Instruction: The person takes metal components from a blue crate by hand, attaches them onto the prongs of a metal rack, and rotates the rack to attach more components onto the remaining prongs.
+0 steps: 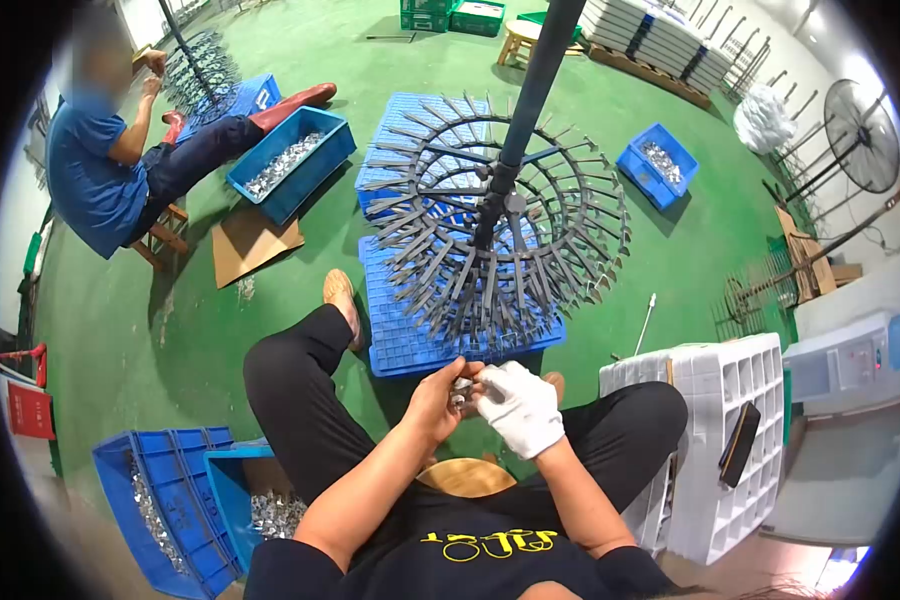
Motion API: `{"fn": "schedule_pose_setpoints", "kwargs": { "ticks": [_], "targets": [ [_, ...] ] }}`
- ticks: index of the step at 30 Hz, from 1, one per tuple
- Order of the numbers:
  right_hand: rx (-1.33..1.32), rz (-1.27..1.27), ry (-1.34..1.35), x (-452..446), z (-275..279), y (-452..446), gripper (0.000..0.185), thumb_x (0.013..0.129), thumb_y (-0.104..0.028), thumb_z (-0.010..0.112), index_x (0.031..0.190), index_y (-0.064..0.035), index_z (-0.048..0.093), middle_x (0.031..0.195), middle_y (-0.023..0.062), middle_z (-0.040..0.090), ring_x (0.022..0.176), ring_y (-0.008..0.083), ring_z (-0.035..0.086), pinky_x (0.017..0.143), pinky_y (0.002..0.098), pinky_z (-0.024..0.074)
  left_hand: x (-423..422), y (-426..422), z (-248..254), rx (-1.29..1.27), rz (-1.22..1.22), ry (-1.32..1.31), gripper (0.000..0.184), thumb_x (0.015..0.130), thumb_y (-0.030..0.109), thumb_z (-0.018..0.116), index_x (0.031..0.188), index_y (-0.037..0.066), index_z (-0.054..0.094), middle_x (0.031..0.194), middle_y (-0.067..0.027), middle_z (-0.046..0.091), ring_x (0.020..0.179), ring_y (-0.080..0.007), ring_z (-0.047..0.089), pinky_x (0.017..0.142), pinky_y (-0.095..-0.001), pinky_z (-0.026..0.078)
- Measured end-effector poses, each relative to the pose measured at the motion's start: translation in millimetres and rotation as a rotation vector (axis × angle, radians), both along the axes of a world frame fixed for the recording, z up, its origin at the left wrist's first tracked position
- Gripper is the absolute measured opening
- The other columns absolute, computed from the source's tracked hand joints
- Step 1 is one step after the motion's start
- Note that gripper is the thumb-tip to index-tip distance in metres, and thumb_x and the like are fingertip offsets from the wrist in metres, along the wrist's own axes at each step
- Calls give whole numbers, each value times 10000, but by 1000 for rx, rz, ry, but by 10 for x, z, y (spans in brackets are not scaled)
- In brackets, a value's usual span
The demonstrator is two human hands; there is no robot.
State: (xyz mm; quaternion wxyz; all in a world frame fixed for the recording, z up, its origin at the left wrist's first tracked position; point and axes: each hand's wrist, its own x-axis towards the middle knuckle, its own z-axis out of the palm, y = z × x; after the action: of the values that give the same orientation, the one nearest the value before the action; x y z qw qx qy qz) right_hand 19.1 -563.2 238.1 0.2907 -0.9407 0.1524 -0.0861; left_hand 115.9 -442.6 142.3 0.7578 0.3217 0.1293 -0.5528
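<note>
Small shiny metal parts (460, 393) sit in the curled fingers of my bare left hand (437, 402). My right hand (519, 408), in a white glove, meets it in front of my lap. Its fingertips are pinched together beside the parts, and what they hold is hidden. Just beyond both hands stands a round dark metal rack (490, 262), with rings of many outward-pointing prongs around an upright pole (537, 95). Blue plastic crates (390, 335) lie beneath the rack.
Blue bins (232, 508) of metal parts stand at lower left, and another bin (657, 165) lies right of the rack. White gridded trays (750, 455) are stacked by my right knee. At upper left a seated person (100, 160) works beside a filled bin (292, 165). A fan (860, 137) stands far right.
</note>
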Motion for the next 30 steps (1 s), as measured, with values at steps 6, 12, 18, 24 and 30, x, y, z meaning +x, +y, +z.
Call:
{"fn": "schedule_pose_setpoints", "kwargs": {
  "ticks": [6, 12, 18, 24, 30],
  "targets": [
    [48, 20, -15, 66, -57, -2, 104, 749, -207, 681, 793, -117, 653, 754, 86, 584, 716, 268, 600, 655, 368, 488, -40, -57, 142, 51, -71, -141, 331, 970, 212, 461, 1133, -47, 587, 1034, -113, 660, 877, -197, 661, 781, -333, 549],
    [114, 8, 76, 76, -77, -62, 137, 750, -232, 642, 772, -102, 681, 760, 80, 614, 761, 265, 621, 690, 374, 502, 16, 19, 106, 58, -97, -86, 329, 957, 256, 494, 1097, -16, 617, 1026, -119, 662, 884, -212, 665, 779, -368, 557],
    [175, -69, 29, 67, 71, -85, 161, 750, -229, 634, 794, -86, 694, 779, 78, 639, 767, 262, 624, 703, 366, 506, 73, 98, 471, 259, -166, -280, 297, 902, 257, 620, 1068, 13, 649, 900, -53, 662, 797, -152, 636, 697, -320, 537],
    [-56, 103, 130, 122, 175, -125, 140, 803, -247, 603, 812, -118, 657, 787, 67, 624, 744, 262, 617, 674, 367, 500, 150, 163, 532, 349, -352, -617, 220, 839, 163, 694, 982, -4, 681, 827, -39, 676, 737, -110, 602, 630, -257, 468],
    [67, -85, -73, 117, 54, -47, 142, 755, -207, 691, 726, -69, 679, 720, 104, 656, 663, 268, 641, 607, 348, 509, 161, 79, 444, 276, -34, -431, 174, 834, 168, 702, 919, 19, 671, 861, -67, 692, 747, -121, 626, 643, -267, 463]
  ]
}}
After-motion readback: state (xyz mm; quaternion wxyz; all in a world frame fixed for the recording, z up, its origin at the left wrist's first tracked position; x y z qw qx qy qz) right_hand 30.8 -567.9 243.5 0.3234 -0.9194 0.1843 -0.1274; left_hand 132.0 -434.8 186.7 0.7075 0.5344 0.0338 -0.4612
